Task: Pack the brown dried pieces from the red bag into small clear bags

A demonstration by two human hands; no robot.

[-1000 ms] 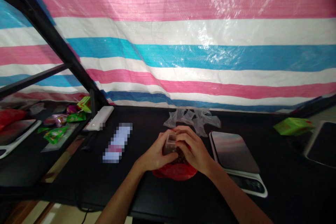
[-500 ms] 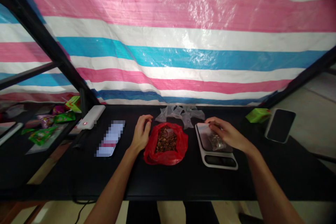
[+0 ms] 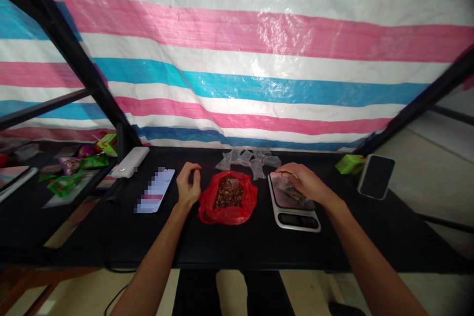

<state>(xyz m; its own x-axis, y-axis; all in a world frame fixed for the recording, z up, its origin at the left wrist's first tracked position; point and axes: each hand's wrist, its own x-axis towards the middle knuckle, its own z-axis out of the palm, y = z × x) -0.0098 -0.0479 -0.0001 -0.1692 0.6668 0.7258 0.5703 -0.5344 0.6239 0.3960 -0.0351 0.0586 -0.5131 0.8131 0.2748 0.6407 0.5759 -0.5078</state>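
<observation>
An open red plastic bag holding brown bits and a small clear cup lies on the black table. My left hand rests beside the bag's left edge with its fingers curled and nothing in them. My right hand lies over the platform of a small digital scale, fingers closed on a small clear bag of brown bits that sits on the scale.
Several empty clear bags lie behind the red bag. A phone and a white power bank lie at left. A green box and a dark phone are at right. Snack packets fill the neighbouring table.
Both hands left the cup over the red bag. My right hand carried a small filled bag onto the scale; my left hand drew back beside the red bag and curled.
</observation>
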